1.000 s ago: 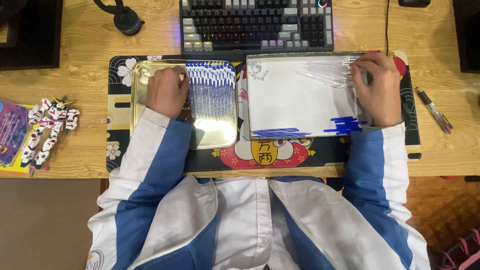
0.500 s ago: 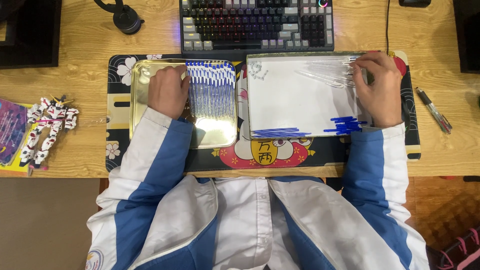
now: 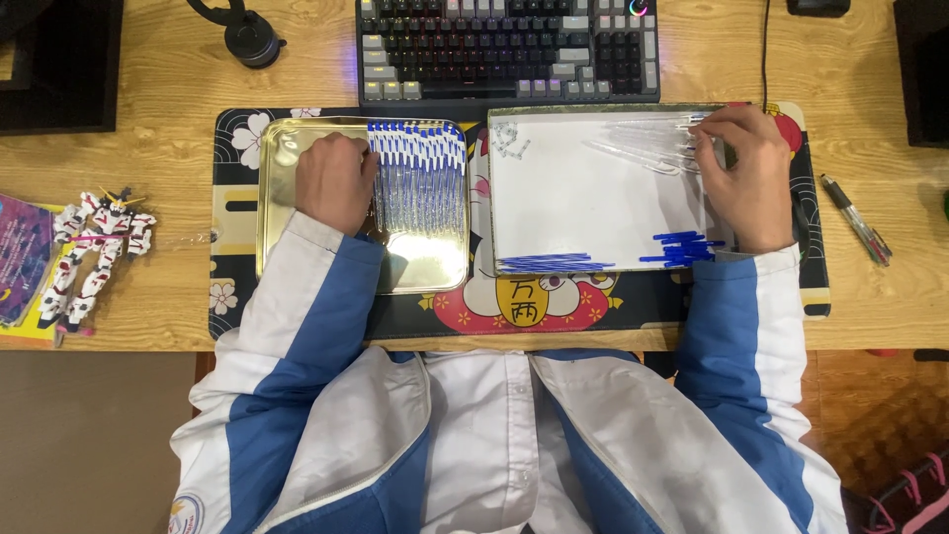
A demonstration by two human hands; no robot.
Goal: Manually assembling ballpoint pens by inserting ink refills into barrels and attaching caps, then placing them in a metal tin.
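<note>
The left hand lay palm-down in the shallow gold metal tray, its fingers pressed together against the near end of a tidy row of blue-capped clear plastic pens; whether it actually gripped one could not be told from above. The right hand rested on the right edge of the white rectangular tray, fingertips pinching at a loose pile of clear pen barrels in the upper right corner; thin blue refills lay along the lower edge, and a small heap of tiny metal springs sat in the upper left corner.

To do this step well, the right hand would have needed to lift a single barrel, not a clump; the left would best have steadied the row so that the finished pens stayed parallel. Both trays sat on a patterned black desk mat.
</note>
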